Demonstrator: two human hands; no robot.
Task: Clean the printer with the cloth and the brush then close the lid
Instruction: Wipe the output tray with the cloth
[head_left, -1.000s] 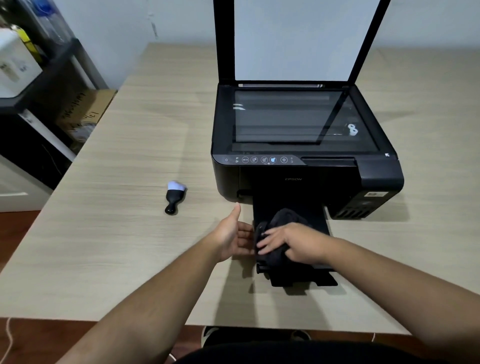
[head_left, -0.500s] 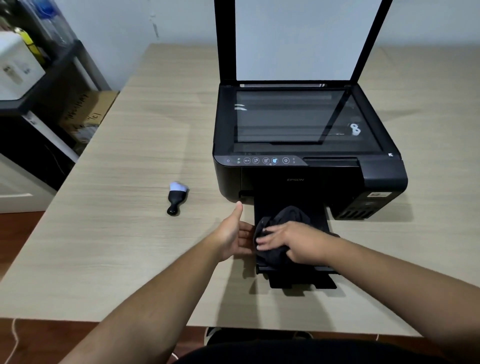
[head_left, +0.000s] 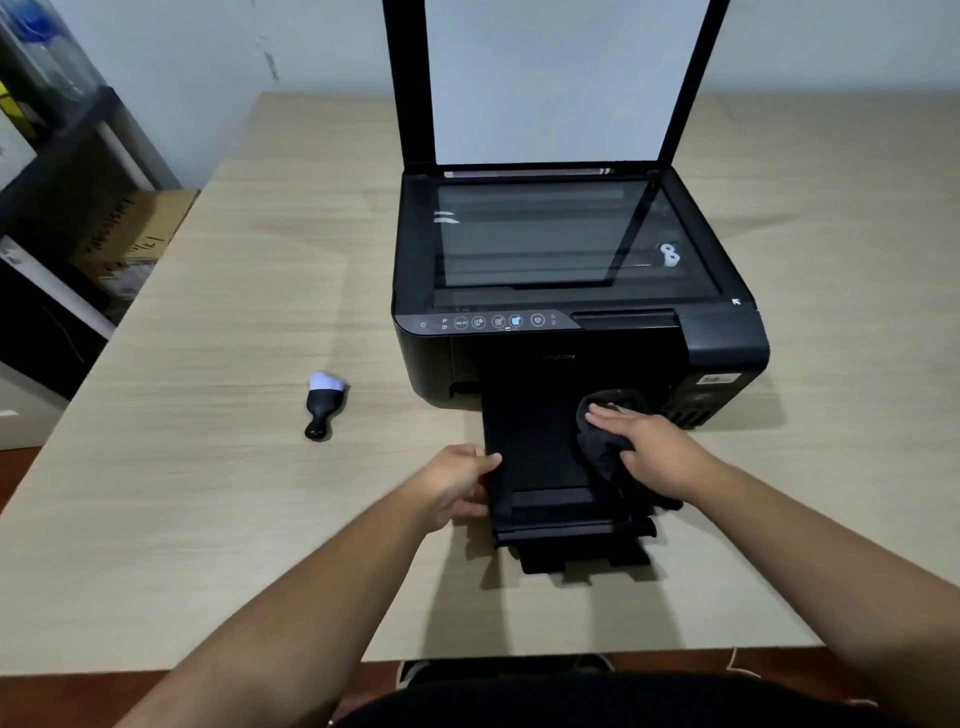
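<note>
We see a boxy black plastic printer (head_left: 727, 353) standing on a pale wood-grain table (head_left: 208, 519), a little to the right of the middle. Its flat lid (head_left: 545, 78), black at the frame and white inside, stands upright at the back, so the dark scanner glass (head_left: 545, 244) lies uncovered. From the front of the printer a black plastic output tray (head_left: 540, 447) reaches out toward us. Our left hand (head_left: 457, 483) holds the left edge of this tray, with the thumb on top and the fingers curled under it. Our right hand (head_left: 660, 452) lies flat, fingers nearly straight, and presses a crumpled black cloth (head_left: 597, 447) on the right part of the tray, near the printer body. A small brush (head_left: 324, 405) with a black handle and pale blue-white bristles lies on the table, well apart to the left of the printer.
</note>
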